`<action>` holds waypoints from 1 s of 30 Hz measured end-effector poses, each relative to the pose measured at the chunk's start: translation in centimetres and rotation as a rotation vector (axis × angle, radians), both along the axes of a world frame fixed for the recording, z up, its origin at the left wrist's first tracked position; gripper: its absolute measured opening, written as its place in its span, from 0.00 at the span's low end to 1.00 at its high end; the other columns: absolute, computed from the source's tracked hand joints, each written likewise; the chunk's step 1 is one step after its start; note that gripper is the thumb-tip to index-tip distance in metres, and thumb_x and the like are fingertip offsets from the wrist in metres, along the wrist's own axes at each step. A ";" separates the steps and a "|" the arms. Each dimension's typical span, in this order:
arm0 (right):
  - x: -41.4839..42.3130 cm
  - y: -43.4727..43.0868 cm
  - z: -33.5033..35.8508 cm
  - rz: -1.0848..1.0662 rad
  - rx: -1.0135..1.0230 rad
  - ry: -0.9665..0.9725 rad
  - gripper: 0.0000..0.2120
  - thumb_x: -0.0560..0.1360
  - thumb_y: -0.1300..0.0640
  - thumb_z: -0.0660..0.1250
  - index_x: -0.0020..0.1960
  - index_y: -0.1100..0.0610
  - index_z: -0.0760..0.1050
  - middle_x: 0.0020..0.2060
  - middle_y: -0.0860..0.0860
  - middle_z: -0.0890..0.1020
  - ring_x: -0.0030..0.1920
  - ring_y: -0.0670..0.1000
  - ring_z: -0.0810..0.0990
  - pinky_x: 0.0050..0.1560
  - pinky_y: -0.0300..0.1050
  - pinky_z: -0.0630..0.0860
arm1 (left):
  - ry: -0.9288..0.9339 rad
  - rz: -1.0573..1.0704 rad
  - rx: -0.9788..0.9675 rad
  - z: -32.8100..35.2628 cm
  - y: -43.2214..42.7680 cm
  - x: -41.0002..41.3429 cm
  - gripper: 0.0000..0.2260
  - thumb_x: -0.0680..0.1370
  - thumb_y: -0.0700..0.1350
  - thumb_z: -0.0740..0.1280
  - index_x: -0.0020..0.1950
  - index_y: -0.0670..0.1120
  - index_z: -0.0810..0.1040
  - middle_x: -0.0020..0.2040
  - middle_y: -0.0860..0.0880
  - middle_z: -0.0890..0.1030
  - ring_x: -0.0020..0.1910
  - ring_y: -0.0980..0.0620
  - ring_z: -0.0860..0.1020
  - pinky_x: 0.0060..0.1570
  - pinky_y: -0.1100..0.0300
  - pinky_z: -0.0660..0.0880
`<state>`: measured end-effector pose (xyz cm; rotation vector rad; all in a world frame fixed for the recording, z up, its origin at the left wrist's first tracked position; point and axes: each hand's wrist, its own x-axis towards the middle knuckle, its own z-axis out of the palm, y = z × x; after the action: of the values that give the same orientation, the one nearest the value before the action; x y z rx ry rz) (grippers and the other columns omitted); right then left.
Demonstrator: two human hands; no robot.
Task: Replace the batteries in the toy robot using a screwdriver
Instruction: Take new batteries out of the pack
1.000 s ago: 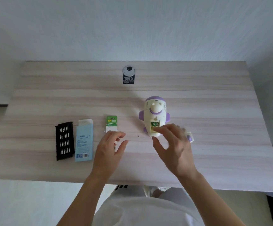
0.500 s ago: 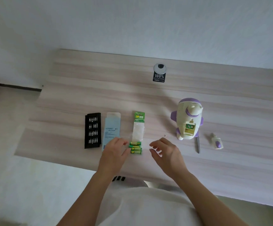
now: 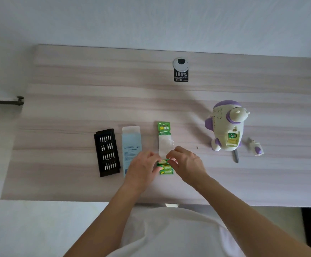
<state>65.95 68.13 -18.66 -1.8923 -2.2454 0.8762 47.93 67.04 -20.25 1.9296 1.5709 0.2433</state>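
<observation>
The fingertips [image 3: 170,160] of my right hand [image 3: 186,164] are curled in and pinch the upper one of the green batteries [image 3: 166,169]. My left hand [image 3: 143,167] pinches their other end, fingers bent close. They lie near the table's [image 3: 76,108] front edge, just below the torn pack [image 3: 164,138]. I judge them light, stiff, smooth and apt to roll, so they are best taken across the barrel. At least 2 show, and my fingers hide any more. The toy robot [image 3: 227,127] lies toward the right edge, compartment open, partly covering the screwdriver [image 3: 236,157].
</observation>
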 end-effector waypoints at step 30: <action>-0.4 -0.9 -2.4 -0.082 -0.031 -0.017 0.05 0.79 0.59 0.66 0.53 0.59 0.77 0.49 0.55 0.76 0.38 0.65 0.77 0.36 0.56 0.77 | 0.059 -0.095 0.112 -0.7 0.0 -0.3 0.09 0.71 0.42 0.78 0.50 0.47 0.86 0.45 0.48 0.83 0.43 0.46 0.80 0.43 0.51 0.76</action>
<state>65.53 67.28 -21.03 -1.9963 -2.1589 0.8912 47.59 67.02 -20.93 2.1092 1.5269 0.2412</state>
